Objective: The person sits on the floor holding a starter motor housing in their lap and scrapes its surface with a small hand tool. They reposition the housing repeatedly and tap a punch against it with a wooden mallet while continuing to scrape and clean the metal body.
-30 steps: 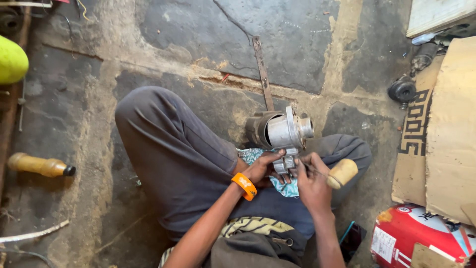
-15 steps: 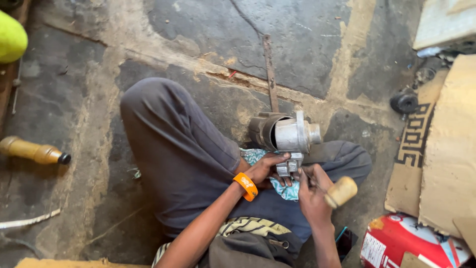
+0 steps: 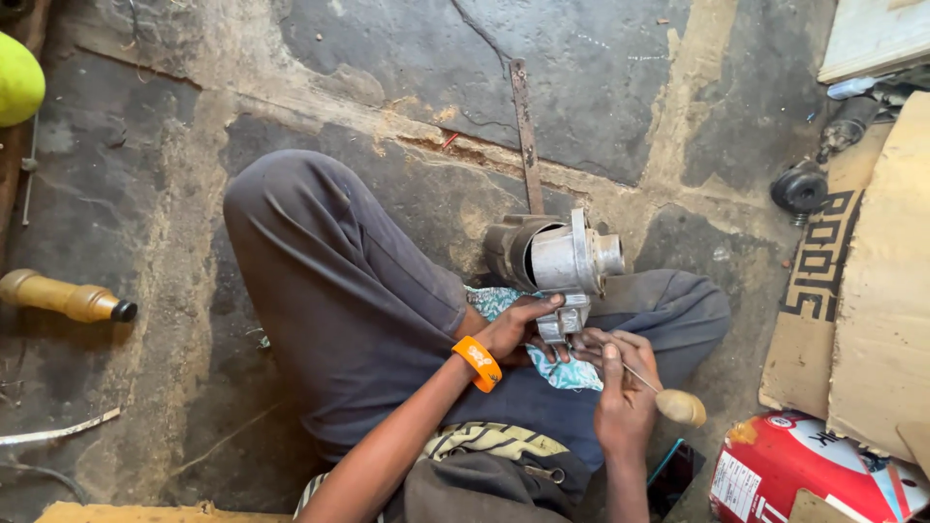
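We see a silvery-grey motor housing (image 3: pixel 567 260), orange wristband (image 3: pixel 478 362), teal patterned cloth (image 3: pixel 572 372); at two o'clock, brown cardboard (image 3: pixel 886 291).

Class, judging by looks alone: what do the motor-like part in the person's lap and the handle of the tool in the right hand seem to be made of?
Motor-like part: probably cast metal, dull grey and scuffed, with a darker drum behind. Tool handle: likely wood, pale tan, smooth and rounded, though plastic is possible. The right hand grips its thin shaft; the left hand steadies the part.

Motor housing (image 3: pixel 557 257) on the lap, bottle (image 3: pixel 68 298) far left, cardboard (image 3: pixel 877 320) right
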A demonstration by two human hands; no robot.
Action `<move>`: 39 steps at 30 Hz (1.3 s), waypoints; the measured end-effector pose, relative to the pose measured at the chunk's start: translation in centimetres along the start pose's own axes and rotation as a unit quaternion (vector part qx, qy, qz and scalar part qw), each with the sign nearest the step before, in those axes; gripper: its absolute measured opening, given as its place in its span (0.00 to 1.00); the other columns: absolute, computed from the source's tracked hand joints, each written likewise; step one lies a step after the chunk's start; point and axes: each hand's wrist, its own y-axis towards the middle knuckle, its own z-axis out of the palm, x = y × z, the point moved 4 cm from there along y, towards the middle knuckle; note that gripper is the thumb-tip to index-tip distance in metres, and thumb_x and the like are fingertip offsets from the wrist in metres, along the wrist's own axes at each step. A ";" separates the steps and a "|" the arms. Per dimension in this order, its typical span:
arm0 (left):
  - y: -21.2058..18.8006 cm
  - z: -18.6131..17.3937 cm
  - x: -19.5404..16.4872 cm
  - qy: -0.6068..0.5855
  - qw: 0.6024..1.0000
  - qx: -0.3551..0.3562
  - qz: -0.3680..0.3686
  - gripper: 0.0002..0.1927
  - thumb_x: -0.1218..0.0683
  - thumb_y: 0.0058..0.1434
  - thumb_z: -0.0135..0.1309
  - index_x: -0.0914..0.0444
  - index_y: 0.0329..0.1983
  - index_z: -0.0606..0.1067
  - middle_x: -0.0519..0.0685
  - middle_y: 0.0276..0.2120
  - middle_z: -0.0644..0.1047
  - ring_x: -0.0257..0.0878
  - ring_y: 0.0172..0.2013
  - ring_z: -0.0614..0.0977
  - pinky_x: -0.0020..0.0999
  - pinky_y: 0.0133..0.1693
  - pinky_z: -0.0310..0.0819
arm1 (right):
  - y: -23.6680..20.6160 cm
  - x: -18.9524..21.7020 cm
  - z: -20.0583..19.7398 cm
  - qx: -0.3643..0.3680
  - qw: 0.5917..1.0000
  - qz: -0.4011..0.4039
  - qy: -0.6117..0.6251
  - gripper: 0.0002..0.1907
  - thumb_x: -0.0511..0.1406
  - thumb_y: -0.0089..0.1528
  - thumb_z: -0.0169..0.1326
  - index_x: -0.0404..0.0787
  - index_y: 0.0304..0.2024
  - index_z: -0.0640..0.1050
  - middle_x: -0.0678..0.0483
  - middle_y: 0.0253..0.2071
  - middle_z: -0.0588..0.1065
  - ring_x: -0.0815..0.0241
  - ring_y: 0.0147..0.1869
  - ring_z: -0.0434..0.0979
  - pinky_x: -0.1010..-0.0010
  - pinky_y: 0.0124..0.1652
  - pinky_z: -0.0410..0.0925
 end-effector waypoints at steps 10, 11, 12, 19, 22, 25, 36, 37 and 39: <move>-0.2 0.4 -0.3 0.005 1.000 0.016 0.010 0.30 0.36 0.71 0.46 0.68 0.52 0.76 0.54 0.36 0.82 0.40 0.31 0.83 0.32 0.32 0.78 | 1.2 -0.5 -0.7 -0.069 0.997 -0.034 -0.025 0.08 0.21 0.65 0.55 0.31 0.44 0.70 0.47 0.42 0.77 0.62 0.46 0.80 0.75 0.46 0.75; -0.2 0.4 -0.3 0.010 1.000 0.015 0.012 0.30 0.36 0.71 0.46 0.68 0.51 0.76 0.54 0.36 0.82 0.40 0.31 0.84 0.33 0.32 0.79 | 1.3 -0.8 -0.6 -0.060 0.998 -0.033 -0.003 0.08 0.21 0.65 0.54 0.31 0.44 0.70 0.47 0.41 0.77 0.62 0.45 0.81 0.75 0.46 0.76; -0.1 0.4 -0.3 0.015 1.000 0.013 0.014 0.30 0.36 0.71 0.46 0.69 0.51 0.75 0.54 0.36 0.81 0.40 0.31 0.84 0.33 0.32 0.79 | 1.4 -1.1 -0.5 -0.050 0.998 -0.032 0.019 0.07 0.21 0.65 0.54 0.31 0.44 0.71 0.47 0.41 0.77 0.62 0.45 0.81 0.74 0.47 0.76; -0.2 0.3 -0.2 0.009 1.000 0.013 0.018 0.30 0.36 0.71 0.46 0.68 0.52 0.75 0.54 0.36 0.81 0.40 0.30 0.83 0.33 0.32 0.79 | 1.2 -1.9 -0.1 -0.016 0.998 -0.024 0.055 0.07 0.21 0.66 0.53 0.31 0.44 0.70 0.46 0.43 0.76 0.62 0.46 0.80 0.72 0.46 0.75; -0.2 0.4 -0.2 0.012 1.000 0.020 0.017 0.30 0.36 0.71 0.45 0.68 0.52 0.76 0.53 0.36 0.82 0.39 0.31 0.84 0.32 0.32 0.80 | 1.1 -1.9 -0.4 0.012 0.995 -0.024 0.096 0.07 0.21 0.67 0.50 0.33 0.45 0.69 0.49 0.46 0.74 0.63 0.49 0.79 0.71 0.49 0.76; -0.1 0.5 -0.4 0.005 0.999 0.025 0.023 0.30 0.36 0.71 0.45 0.68 0.51 0.76 0.54 0.36 0.82 0.39 0.30 0.83 0.32 0.31 0.79 | 0.9 -1.8 -0.7 0.027 0.999 -0.033 0.028 0.08 0.20 0.68 0.49 0.32 0.47 0.69 0.48 0.46 0.73 0.63 0.52 0.78 0.72 0.50 0.73; -0.4 0.8 -0.7 0.024 0.999 0.022 0.023 0.30 0.36 0.72 0.45 0.69 0.50 0.77 0.54 0.36 0.82 0.38 0.30 0.83 0.30 0.31 0.78 | 0.7 -1.5 -0.8 -0.011 0.999 -0.029 -0.033 0.08 0.22 0.67 0.51 0.29 0.49 0.73 0.45 0.44 0.78 0.61 0.49 0.82 0.74 0.47 0.75; -0.4 0.8 -0.7 0.026 0.999 0.020 0.022 0.31 0.36 0.72 0.45 0.69 0.50 0.77 0.54 0.36 0.82 0.39 0.30 0.83 0.30 0.31 0.78 | 0.6 -1.4 -0.8 -0.013 0.999 -0.029 -0.042 0.08 0.22 0.67 0.51 0.28 0.49 0.73 0.44 0.44 0.78 0.61 0.49 0.82 0.74 0.47 0.75; -0.3 0.8 -0.7 0.030 0.999 0.020 0.022 0.31 0.36 0.71 0.45 0.69 0.50 0.77 0.54 0.36 0.82 0.39 0.31 0.83 0.31 0.32 0.78 | 0.5 -1.1 -0.8 -0.018 0.997 -0.034 -0.070 0.07 0.23 0.67 0.52 0.29 0.49 0.73 0.44 0.44 0.78 0.61 0.49 0.82 0.74 0.46 0.75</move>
